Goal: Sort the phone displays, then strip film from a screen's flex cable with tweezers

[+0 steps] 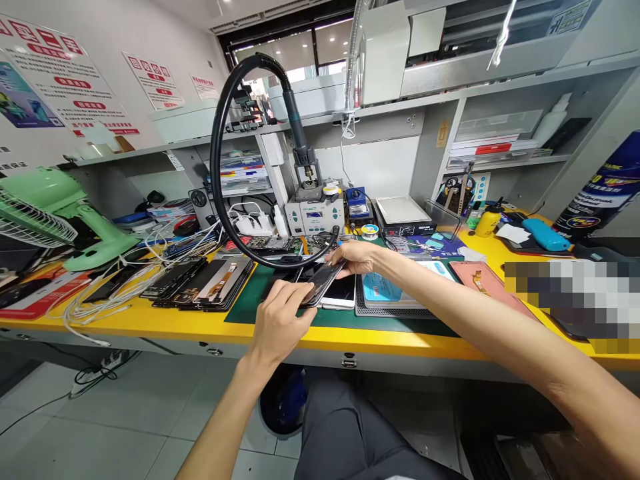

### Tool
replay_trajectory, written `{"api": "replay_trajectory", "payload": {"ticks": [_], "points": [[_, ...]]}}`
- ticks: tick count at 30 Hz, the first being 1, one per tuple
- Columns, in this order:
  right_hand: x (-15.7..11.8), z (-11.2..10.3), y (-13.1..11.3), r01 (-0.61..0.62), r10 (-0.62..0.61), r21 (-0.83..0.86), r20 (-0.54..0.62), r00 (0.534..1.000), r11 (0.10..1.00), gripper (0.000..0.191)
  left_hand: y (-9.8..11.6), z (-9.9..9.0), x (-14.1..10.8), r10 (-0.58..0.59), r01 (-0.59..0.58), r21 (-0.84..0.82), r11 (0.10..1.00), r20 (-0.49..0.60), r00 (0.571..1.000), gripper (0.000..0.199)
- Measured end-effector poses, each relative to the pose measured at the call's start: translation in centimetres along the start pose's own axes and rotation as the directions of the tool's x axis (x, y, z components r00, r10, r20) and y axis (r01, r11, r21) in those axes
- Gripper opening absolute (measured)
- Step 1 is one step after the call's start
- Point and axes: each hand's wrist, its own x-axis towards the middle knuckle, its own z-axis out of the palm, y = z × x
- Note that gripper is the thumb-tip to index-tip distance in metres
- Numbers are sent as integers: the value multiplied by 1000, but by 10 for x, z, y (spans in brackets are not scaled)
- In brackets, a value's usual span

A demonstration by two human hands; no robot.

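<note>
Two bare hands hold one dark phone [323, 281] above the front part of a yellow workbench [150, 319]. The left hand [277, 321] pinches its near end between thumb and fingers; the right hand [356, 257] grips the far end, fingers curled over the edge. Just under the fingers lie a green mat [255, 297] and a white phone [341, 293]. Left of the fingers sits a stack of dark screens [200, 283]; beyond them a black hose [216, 157] loops from a rework station [315, 213]. Open floor lies below the bench's front edge, nearer than the left hand's fingers.
</note>
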Motion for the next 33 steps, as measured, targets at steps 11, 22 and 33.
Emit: {"api": "replay_trajectory", "payload": {"ticks": [11,22,33], "points": [[-11,6,4,-88,84,96,43,996,991,28,18,-14,0,-144,123,-185,975,-102,984,32],[-14,17,4,-108,105,140,26,994,984,32,27,-29,-1,-383,315,-423,849,-83,920,28],[-38,35,3,135,-135,11,142,981,991,27,42,-51,-22,-300,592,-622,-512,775,556,82]]}}
